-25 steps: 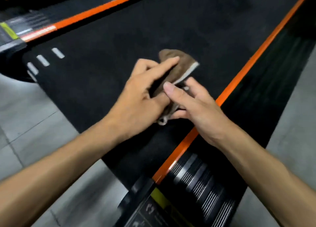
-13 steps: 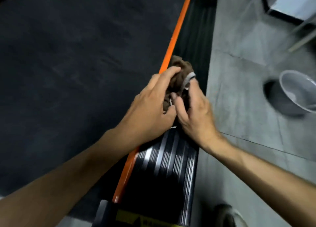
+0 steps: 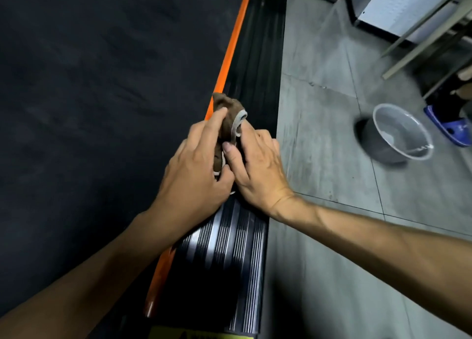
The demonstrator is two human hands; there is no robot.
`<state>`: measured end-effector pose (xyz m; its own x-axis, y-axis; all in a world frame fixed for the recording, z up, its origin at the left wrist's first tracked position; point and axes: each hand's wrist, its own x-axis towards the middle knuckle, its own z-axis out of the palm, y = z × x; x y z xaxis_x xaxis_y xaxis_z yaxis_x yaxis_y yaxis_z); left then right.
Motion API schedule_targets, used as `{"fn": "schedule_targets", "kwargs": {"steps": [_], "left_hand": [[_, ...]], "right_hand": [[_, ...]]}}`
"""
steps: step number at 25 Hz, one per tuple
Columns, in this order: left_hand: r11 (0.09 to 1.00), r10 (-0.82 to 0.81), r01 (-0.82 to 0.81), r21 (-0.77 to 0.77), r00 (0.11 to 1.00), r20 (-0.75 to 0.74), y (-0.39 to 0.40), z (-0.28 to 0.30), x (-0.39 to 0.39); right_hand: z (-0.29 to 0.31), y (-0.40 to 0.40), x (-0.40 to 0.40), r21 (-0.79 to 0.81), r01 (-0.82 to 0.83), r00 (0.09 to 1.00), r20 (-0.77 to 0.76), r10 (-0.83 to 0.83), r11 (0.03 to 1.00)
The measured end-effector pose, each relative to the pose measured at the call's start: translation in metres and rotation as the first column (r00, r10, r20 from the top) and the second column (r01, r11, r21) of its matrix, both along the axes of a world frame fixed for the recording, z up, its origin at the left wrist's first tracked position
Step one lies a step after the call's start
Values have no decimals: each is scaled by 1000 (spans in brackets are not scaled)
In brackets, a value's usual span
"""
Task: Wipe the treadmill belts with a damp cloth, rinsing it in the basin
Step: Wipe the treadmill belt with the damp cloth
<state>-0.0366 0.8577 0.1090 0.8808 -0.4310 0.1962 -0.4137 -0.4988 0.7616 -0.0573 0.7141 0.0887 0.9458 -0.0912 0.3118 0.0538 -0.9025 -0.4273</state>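
Observation:
A bunched brown cloth (image 3: pixel 228 111) with a pale edge sits between both my hands, above the treadmill's ribbed side rail (image 3: pixel 229 241). My left hand (image 3: pixel 196 167) grips it from the left, fingers curled over the top. My right hand (image 3: pixel 258 165) holds it from the right, thumb pressed on the cloth. The black treadmill belt (image 3: pixel 102 109) fills the left half of the view, bordered by an orange strip (image 3: pixel 231 45). A grey basin (image 3: pixel 398 137) stands on the floor to the right, with what looks like a little water inside.
Grey tiled floor (image 3: pixel 319 109) lies right of the treadmill. A blue slipper on another person's foot (image 3: pixel 452 129) is just beyond the basin. Metal frame legs (image 3: pixel 421 35) and a white cabinet (image 3: pixel 398 6) stand at the top right. A yellow warning label (image 3: pixel 199 335) marks the rail's near end.
My view has swung right from the belt to the side rail and floor, bringing the basin into sight. Both hands have bunched the cloth up and carried it over the rail.

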Motion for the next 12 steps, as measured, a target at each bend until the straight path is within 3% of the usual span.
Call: {"fn": "schedule_targets", "kwargs": {"steps": [3,6,8,12], "left_hand": [[995,-7,5,101,1000,18,-8,6,5],[970,-55,46,239,998,28,-34,19,14],[942,-67,56,332,997,21,-51,31,13],[922,-59,6,387,990,126,-90,52,-3]], "right_hand": [[-1,-5,2,214,24,1000,-10,-22,976],[0,-12,1,527,67,996,17,-90,847],[6,-20,-1,679,95,995,-44,-88,728],[23,-67,-17,927,35,998,-55,43,374]]}}
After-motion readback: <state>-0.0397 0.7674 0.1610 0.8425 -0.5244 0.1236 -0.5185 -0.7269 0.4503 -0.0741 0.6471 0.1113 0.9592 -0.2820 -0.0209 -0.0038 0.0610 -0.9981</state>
